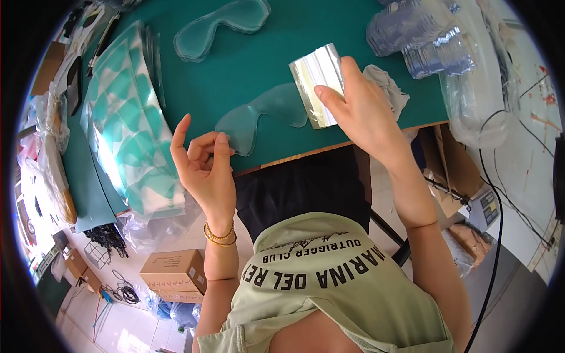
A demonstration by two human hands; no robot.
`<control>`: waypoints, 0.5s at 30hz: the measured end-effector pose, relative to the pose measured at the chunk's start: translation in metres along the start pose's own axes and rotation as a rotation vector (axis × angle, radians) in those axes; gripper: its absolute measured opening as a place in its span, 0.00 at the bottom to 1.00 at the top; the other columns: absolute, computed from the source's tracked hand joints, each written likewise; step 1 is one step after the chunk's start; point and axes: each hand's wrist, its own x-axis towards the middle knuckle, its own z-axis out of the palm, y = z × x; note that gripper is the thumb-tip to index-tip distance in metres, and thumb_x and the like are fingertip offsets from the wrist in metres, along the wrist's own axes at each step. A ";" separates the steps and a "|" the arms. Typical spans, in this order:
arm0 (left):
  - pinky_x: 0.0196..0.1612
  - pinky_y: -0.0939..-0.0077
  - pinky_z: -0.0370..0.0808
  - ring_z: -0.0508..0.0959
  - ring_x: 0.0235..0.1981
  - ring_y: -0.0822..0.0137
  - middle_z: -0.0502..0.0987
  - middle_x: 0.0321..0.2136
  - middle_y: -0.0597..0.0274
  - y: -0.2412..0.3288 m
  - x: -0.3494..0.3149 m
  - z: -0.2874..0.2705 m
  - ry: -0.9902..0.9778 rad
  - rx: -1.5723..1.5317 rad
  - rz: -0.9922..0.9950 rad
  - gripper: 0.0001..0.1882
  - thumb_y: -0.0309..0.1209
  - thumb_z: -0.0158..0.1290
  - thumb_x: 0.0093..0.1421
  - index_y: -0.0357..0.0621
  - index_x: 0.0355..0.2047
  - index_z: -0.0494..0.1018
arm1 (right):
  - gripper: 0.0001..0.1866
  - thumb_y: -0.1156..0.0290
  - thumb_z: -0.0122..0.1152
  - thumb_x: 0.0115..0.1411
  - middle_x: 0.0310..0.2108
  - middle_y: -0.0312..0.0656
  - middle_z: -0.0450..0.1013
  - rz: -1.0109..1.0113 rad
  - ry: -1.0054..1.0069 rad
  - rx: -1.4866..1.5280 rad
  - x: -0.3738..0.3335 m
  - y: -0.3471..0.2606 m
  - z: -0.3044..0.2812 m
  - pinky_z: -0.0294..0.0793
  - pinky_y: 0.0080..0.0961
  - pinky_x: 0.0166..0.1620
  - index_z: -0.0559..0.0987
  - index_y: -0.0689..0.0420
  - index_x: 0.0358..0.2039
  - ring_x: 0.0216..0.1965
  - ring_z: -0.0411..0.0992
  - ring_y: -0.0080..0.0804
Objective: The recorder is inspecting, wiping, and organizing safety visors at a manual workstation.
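A clear goggle lens (276, 112) lies on the green tabletop near the front edge, its two lobes spread left and right. At its left lobe is my left hand (203, 159), thumb and curled fingers closed on the lens edge while the index finger points up. My right hand (368, 112) grips a shiny silver rectangular piece (316, 85) between thumb and fingers, just over the lens's right end. The silver piece overlaps that end and hides a bit of it. Whether the two touch, I cannot tell.
A stack of clear lenses (222, 26) sits at the back. Patterned plastic sheets (126, 123) cover the left side. Stacked clear plastic pieces (424, 38) stand back right, beside a crumpled white cloth (388, 91). A cardboard box (173, 273) is on the floor.
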 end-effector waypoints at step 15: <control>0.31 0.86 0.74 0.77 0.27 0.75 0.79 0.30 0.58 0.048 0.002 0.026 -0.144 -0.215 0.220 0.36 0.15 0.58 0.59 0.35 0.64 0.54 | 0.19 0.64 0.59 0.65 0.28 0.64 0.74 -0.008 -0.014 0.019 0.005 0.003 0.006 0.72 0.43 0.33 0.61 0.65 0.37 0.31 0.76 0.58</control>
